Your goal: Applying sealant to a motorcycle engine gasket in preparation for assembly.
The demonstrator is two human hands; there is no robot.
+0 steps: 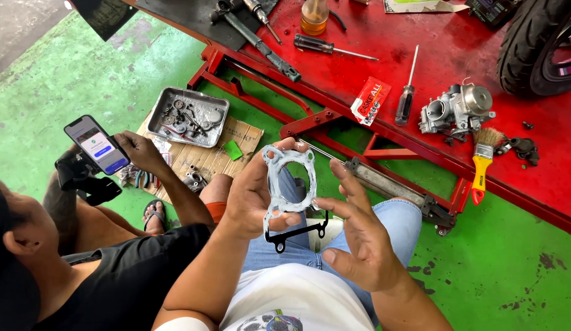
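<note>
Pinched between thumb and curled fingers, the thin, pale grey, flat gasket (288,184) with a large round bore and small bolt holes stands upright in the left hand (252,197), held by its left edge and lower corner above the person's lap. A second gasket, black and narrow (296,233), hangs just below it, seemingly caught in the same grip, though the contact point is hidden. The right hand (359,236) is spread open, holding nothing — its fingertips sit just beside the pale gasket's right edge, touching or nearly so; which, I cannot tell.

Judging by its thinness, the pale gasket should be very light and somewhat flexible, with narrow webs around the holes that look easy to bend or tear. The sounder hold is probably on the broader corners near the bolt holes, supported on both sides, not on the slim bridges around the bore.

Beside the person on the left, another person in a black shirt holds a smartphone (96,144). Beyond, on the green floor, a dented metal tray of small parts (160,120) rests on flattened cardboard (239,136). Farther off, the red steel workbench (433,37) carries a yellow-handled paintbrush (483,162), a silver carburettor (457,108), two screwdrivers (407,93) and — at the far corner — a black tyre (531,43).
</note>
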